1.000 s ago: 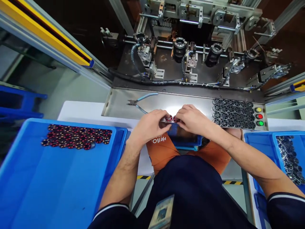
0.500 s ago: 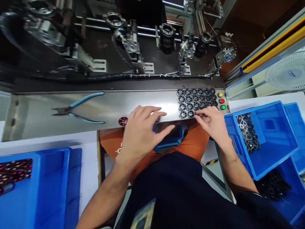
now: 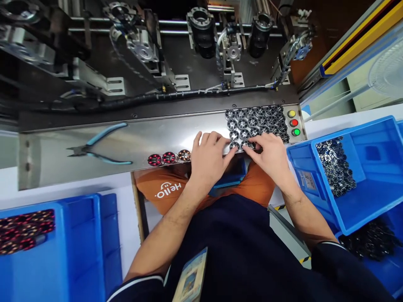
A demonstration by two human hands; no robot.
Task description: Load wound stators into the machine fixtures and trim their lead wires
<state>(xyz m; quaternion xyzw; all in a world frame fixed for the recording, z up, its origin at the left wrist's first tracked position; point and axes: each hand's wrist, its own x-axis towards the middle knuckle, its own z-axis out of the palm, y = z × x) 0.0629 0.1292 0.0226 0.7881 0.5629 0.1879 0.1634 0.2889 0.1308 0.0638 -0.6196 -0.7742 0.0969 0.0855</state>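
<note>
My left hand (image 3: 208,158) reaches over the front edge of the metal ledge (image 3: 157,136), thumb and forefinger closed on the left side of a round black-and-silver stator core (image 3: 234,145). Beside it, the thumb and fingers of my right hand (image 3: 271,156) pinch the neighbouring stator core (image 3: 247,144) in the same front row. Behind both hands, several more cores (image 3: 252,121) lie packed flat in rows. Left of my left hand sit a copper-coloured wound stator (image 3: 184,155) and two red wound stators (image 3: 161,159).
Blue-handled pliers (image 3: 102,144) lie open on the ledge's left. Push buttons (image 3: 294,123) sit at its right end. Machine fixtures (image 3: 201,31) stand behind. A blue bin (image 3: 368,184) with cores is at right, another blue bin (image 3: 80,235) with wound stators at left.
My left hand has moved right, from above the wound stators to the front row of cores, and closed there. My right hand has shifted slightly left. The view has moved too.
</note>
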